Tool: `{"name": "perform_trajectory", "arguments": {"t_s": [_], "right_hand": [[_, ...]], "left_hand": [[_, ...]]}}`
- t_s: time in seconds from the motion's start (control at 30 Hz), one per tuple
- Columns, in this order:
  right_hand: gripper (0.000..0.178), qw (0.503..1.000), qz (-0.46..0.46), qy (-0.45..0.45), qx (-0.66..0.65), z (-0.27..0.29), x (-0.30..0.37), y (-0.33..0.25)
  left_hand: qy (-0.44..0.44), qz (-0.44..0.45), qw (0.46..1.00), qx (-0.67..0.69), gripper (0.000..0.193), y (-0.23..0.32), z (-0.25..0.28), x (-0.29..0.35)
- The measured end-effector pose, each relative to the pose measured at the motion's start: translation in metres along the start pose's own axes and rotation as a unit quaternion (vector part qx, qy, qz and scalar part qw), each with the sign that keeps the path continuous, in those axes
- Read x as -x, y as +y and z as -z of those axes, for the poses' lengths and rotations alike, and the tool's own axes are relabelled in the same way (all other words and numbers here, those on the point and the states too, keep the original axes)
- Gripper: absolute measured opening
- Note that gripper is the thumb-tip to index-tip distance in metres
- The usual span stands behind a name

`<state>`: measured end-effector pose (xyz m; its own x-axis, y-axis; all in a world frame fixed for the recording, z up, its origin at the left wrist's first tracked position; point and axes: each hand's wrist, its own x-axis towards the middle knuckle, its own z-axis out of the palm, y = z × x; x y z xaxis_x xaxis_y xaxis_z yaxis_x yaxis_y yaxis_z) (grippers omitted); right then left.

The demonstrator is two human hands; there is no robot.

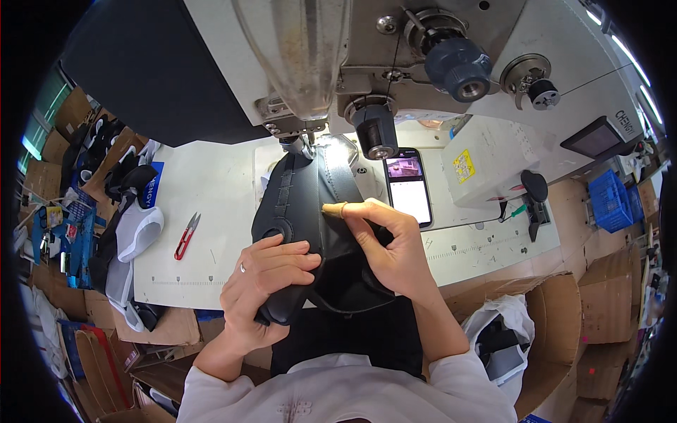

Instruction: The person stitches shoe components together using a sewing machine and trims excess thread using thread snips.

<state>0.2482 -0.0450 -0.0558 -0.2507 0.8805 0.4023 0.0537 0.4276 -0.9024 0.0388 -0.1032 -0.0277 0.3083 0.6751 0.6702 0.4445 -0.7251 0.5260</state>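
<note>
- Risk: the black leather piece (310, 211) lies under the needle (308, 149) of the sewing machine (395, 56); the right hand's fingertips (331, 209) rest close to the seam line and could be caught.
- Risk: uneven feeding would skew the stitch row.
- Left hand (264, 278): grip closed over the piece's near edge.
- Right hand (384, 243): fingers curled, pinching the piece's fold.
- The piece overhangs the table (204, 204).

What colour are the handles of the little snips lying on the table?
Red, seen clearly in the head view: the thread snips lie on the white table.
</note>
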Motion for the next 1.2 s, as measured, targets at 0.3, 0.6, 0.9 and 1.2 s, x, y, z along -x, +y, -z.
{"name": "perform_trajectory", "arguments": {"t_s": [0.3, 0.6, 0.9, 1.2], "right_hand": [[0.021, 0.995, -0.050, -0.026, -0.079, 0.0010, 0.0041, -0.0034], [0.018, 1.000, -0.004, -0.004, -0.011, -0.0013, 0.0058, -0.0029], [0.020, 1.000, 0.024, -0.003, 0.014, -0.0032, 0.0049, -0.0029], [0.021, 0.998, 0.047, -0.003, 0.031, 0.0003, 0.0035, -0.0005]], "left_hand": [[0.017, 0.007, 1.000, 0.002, 0.032, 0.0010, -0.0031, 0.0004], [0.012, 0.012, 1.000, -0.001, 0.032, 0.0025, -0.0027, 0.0003], [0.005, 0.012, 1.000, 0.002, 0.032, 0.0025, -0.0008, -0.0003], [-0.003, 0.012, 1.000, 0.006, 0.033, 0.0015, -0.0019, 0.0005]]}}
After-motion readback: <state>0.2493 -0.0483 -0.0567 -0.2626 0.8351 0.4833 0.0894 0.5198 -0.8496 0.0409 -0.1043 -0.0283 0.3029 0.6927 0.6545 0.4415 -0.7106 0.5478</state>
